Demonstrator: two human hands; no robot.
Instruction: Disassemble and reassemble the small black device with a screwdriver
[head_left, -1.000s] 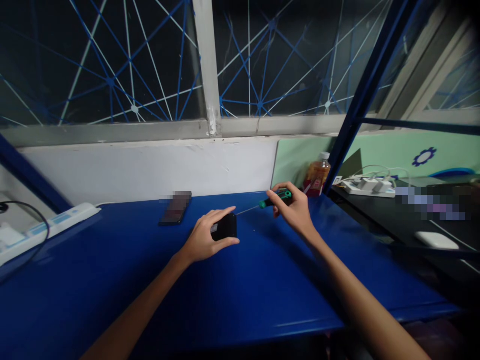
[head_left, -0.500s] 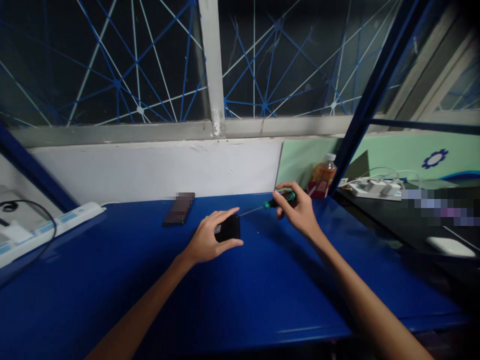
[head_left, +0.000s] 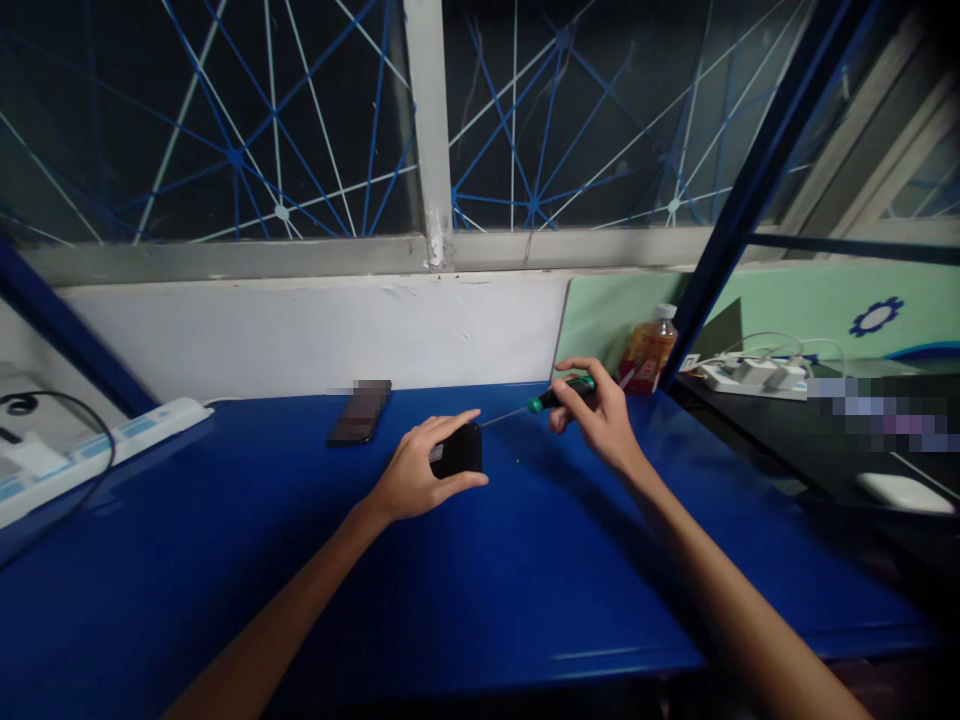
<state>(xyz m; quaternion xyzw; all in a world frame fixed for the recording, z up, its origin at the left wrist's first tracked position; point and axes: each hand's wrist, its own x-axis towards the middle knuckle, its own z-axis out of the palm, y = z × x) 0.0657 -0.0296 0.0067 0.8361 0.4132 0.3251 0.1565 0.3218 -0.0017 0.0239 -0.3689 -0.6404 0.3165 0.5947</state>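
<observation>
My left hand [head_left: 416, 468] is closed around a small black box-like object [head_left: 463, 452], thumb along its near side and fingers along its far side. A pale label shows on the object next to my palm; the rest of it is hidden by the hand. My right hand [head_left: 596, 410] grips a screwdriver [head_left: 568, 392] by its black and green handle. Its thin metal shaft points left, and the tip meets the far right corner of the black object. Whether the tip sits in a screw is too small to tell. A tiny pale speck [head_left: 517, 461] lies on the blue table nearby.
Behind my left hand, a dark phone [head_left: 361, 412] lies on the blue table [head_left: 480, 600]. A white power strip [head_left: 97, 455] runs along the left. At the back right stands a bottle [head_left: 649, 350] of reddish drink, beside a blue post. Another power strip [head_left: 750, 378] with plugs is farther right.
The fingers of my right hand have shifted slightly on the screwdriver handle. The tip stays at the object's corner and my left hand keeps its hold. The view has tilted a little.
</observation>
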